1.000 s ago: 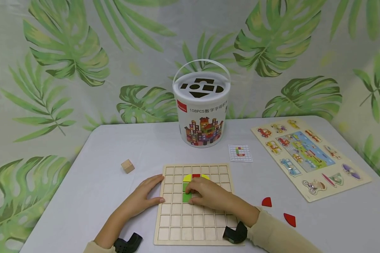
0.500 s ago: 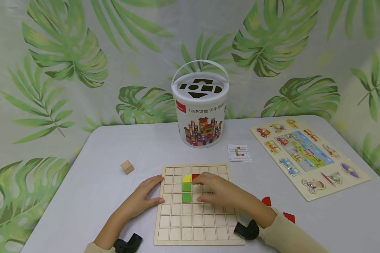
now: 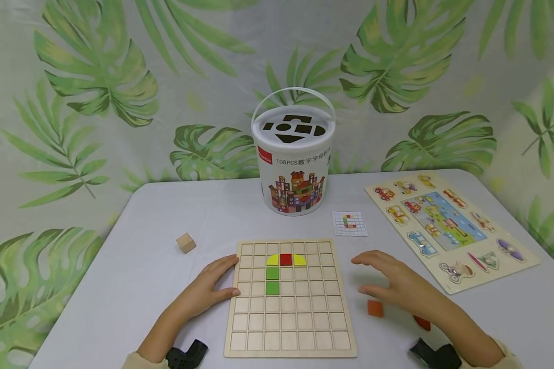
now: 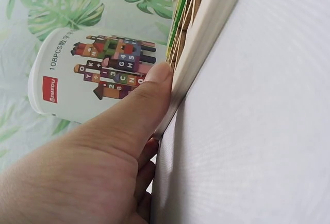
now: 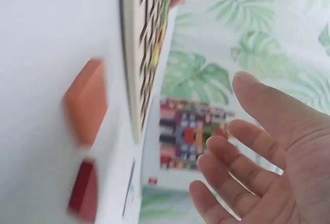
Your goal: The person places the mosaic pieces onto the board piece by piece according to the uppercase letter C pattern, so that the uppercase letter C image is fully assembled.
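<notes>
Nearest on the surface (image 3: 120,287), the board (image 3: 286,323), lying flat, front rows bare. At its left edge, the left hand (image 3: 208,282), touching with thumb and fingertips and not wrapped around, apparently for steadying. To the right of the board, a red piece (image 3: 422,323), partly covered by the right arm (image 3: 452,318), then an orange tile (image 3: 375,308). Above and just beyond the tile, the right hand (image 3: 392,279), in the air, thumb and fingers spread apart, pinching nothing.

Deeper in the grid, two green tiles (image 3: 272,273) in one column; behind them, a red square (image 3: 285,260) between two yellow pieces (image 3: 300,260). Farther left, a cube (image 3: 186,243); farther right, a puzzle (image 3: 510,266) and a card (image 3: 350,223) with a small coloured pattern, too small for reading exactly. At the back, a bucket (image 3: 295,159).

Judging by the card, probably in the middle of copying the pattern: upper row and left column laid, lower part not yet. Next, probably needed: a pinch of the orange tile by the right hand, and careful lowering into a square below the greens.
</notes>
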### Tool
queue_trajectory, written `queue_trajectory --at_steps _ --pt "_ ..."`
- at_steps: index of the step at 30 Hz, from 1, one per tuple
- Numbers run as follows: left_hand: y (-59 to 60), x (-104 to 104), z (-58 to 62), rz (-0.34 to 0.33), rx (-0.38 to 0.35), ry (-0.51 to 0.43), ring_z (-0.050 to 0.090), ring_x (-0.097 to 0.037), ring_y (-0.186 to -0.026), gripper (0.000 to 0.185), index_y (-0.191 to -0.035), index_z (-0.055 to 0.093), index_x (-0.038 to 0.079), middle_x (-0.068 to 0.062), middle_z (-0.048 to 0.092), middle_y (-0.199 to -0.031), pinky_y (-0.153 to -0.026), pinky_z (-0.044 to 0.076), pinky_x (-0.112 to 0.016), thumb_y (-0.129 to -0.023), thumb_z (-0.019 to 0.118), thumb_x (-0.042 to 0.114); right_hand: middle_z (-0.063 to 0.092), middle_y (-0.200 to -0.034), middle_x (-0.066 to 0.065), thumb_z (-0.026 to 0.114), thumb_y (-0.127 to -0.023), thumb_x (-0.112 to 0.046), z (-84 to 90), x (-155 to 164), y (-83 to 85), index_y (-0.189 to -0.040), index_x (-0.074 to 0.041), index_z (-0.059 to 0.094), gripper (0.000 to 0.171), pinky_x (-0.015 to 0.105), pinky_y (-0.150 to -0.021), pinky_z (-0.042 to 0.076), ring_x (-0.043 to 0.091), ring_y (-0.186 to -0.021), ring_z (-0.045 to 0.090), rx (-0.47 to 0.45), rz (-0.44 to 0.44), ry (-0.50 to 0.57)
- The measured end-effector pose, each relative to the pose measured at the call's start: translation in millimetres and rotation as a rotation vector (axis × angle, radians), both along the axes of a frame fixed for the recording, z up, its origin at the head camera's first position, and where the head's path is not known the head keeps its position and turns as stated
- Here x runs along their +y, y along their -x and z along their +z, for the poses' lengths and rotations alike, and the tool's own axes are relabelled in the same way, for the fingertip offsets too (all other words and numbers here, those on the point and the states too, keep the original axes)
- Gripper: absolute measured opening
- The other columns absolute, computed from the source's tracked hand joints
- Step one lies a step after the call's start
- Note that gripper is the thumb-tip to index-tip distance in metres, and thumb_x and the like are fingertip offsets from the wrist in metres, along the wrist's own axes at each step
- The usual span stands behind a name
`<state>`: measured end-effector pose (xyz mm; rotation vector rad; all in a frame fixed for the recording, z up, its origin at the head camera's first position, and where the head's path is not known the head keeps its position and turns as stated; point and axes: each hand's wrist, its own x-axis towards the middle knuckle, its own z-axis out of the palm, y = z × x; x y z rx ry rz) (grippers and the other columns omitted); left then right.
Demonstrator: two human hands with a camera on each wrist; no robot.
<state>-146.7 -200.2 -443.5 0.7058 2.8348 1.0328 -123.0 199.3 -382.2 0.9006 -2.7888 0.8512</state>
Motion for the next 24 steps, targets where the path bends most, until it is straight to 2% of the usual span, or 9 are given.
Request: queue_trajectory --at_steps 6,11,15,21,24 --pt "0.1 1 1.2 -0.004 0.006 0.006 0.021 -0.016 -0.119 0.07 -0.128 0.033 0.018 0.004 0.029 -0.13 -0.094 0.021 -0.04 -0.069 0.058 0.046 0.045 -0.107 -0.017 0.063 -0.069 -0.038 -13.1 33 -11.4 -0.109 -0.023 0.05 0.045 0.027 -0.076 0.041 0.005 -0.095 0.045 -0.008 -0.094 -0.055" --pt "-0.1 1 1.0 -0.001 0.003 0.011 0.021 -0.015 -0.119 0.07 -0.128 0.033 0.019 0.004 0.029 -0.13 -0.094 0.021 -0.04 -0.069 0.058 0.047 0.048 -0.102 -0.014 0.064 -0.068 -0.036 -28.4 48 -15.6 -0.107 -0.019 0.052 0.045 0.023 -0.073 0.042 0.006 -0.088 0.048 -0.034 -0.105 -0.08" --pt "0.1 1 1.0 -0.005 0.006 0.001 0.021 -0.016 -0.119 0.07 -0.128 0.033 0.018 0.004 0.029 -0.13 -0.094 0.021 -0.041 -0.069 0.059 0.046 0.049 -0.1 -0.015 0.064 -0.068 -0.038 -37.6 54 -16.1 -0.104 -0.021 0.053 0.041 0.017 -0.077 0.038 0.004 -0.09 0.047 -0.068 -0.116 -0.106" --pt "1.0 0 -0.5 -0.012 0.01 -0.003 0.021 -0.017 -0.119 0.07 -0.128 0.033 0.017 0.004 0.029 -0.13 -0.094 0.021 -0.04 -0.069 0.059 0.045 0.047 -0.091 -0.017 0.063 -0.07 -0.035 -42.6 56 -13.6 -0.093 -0.023 0.056 0.027 0.023 -0.076 0.04 0.004 -0.085 0.046 -0.053 -0.126 -0.129" --pt "1.3 0 -1.8 -0.01 0.014 -0.003 0.021 -0.016 -0.119 0.07 -0.128 0.033 0.018 0.004 0.029 -0.13 -0.094 0.021 -0.04 -0.069 0.059 0.046 0.048 -0.089 -0.017 0.062 -0.071 -0.034 -41.6 54 -13.2 -0.092 -0.024 0.055 0.024 0.027 -0.076 0.041 0.004 -0.085 0.046 -0.088 -0.165 -0.133"
